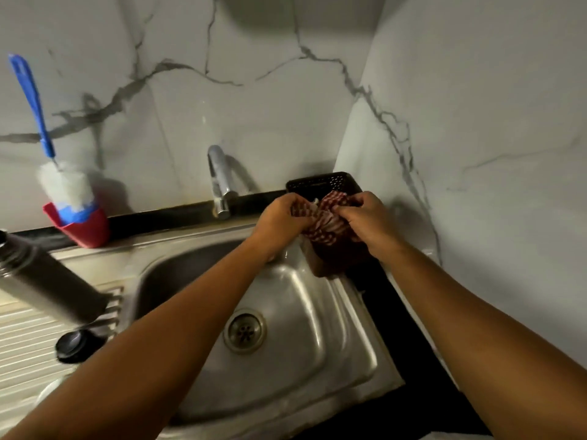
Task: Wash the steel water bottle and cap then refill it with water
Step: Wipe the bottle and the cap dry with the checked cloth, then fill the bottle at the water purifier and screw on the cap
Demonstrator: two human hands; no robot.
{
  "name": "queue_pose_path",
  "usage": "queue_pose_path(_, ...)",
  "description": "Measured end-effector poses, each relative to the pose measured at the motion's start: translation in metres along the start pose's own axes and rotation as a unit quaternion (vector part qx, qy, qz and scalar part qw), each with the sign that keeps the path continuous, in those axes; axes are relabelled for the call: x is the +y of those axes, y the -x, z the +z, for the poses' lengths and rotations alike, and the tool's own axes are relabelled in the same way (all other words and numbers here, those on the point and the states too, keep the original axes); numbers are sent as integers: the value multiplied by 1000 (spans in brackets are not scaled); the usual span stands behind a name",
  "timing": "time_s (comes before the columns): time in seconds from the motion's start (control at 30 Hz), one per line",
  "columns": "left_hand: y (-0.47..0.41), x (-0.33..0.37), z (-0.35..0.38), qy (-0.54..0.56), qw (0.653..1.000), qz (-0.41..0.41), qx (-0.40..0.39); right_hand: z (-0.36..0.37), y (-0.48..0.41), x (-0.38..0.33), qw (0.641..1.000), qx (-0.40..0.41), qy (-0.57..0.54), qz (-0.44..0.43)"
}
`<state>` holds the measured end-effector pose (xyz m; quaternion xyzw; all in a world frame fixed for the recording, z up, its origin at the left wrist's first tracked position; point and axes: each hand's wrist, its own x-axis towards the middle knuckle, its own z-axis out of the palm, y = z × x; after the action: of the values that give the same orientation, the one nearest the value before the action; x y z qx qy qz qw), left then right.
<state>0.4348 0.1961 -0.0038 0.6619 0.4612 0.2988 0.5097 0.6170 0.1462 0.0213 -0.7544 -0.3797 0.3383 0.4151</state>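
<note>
The steel water bottle stands on the ribbed drainboard at the left, without its cap. Its black cap lies on the drainboard just in front of it. Both hands are at the far right corner of the sink, well away from the bottle. My left hand and my right hand both grip a bunched red-and-white checked cloth between them, over the sink's rim.
A chrome tap rises at the back of the sink. A black perforated basket sits behind the hands. At the left a red cup holds a blue-handled bottle brush. Marble walls close the back and right.
</note>
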Motion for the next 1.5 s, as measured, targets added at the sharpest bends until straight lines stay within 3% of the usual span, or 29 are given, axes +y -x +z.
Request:
queue_pose_path(0.1, -45, -1, 30, -181, 981, 61, 18, -11, -29, 15, 998, 2, 56, 3)
queue_pose_path(0.23, -78, -5, 57, -356, 932, 74, 12, -12, -56, 33, 996, -21, 89, 5)
queue_pose_path(0.33, -89, -10, 72, -517, 852, 76, -34, -7, -74, 48, 986, -50, 158, -10)
queue_pose_path(0.4, -94, -13, 79, -571, 814, 66, -86, -4, -84, 57, 975, -89, 204, -12)
queue_pose_path(0.5, -93, -12, 80, -598, 787, 51, -145, -5, -86, 60, 962, -153, 225, -1)
queue_pose_path(0.57, -90, -10, 73, -579, 801, 64, -138, -7, -82, 57, 960, -163, 226, -2)
queue_pose_path(0.73, -59, 1, 36, -399, 909, 112, -40, -3, -53, 33, 971, -71, 207, -93)
queue_pose_path(0.9, 9, -6, -22, -269, 958, 100, 13, 32, 2, 3, 973, -75, 161, -149)
queue_pose_path(1.2, 162, -47, -146, -225, 959, 44, 167, 161, 98, -40, 956, -212, 110, -169)
queue_pose_path(1.4, 236, -82, -215, -132, 889, -40, 436, 263, 141, -67, 924, -302, 93, -217)
queue_pose_path(1.5, 243, -98, -249, -85, 872, -85, 475, 302, 161, -78, 908, -335, 93, -233)
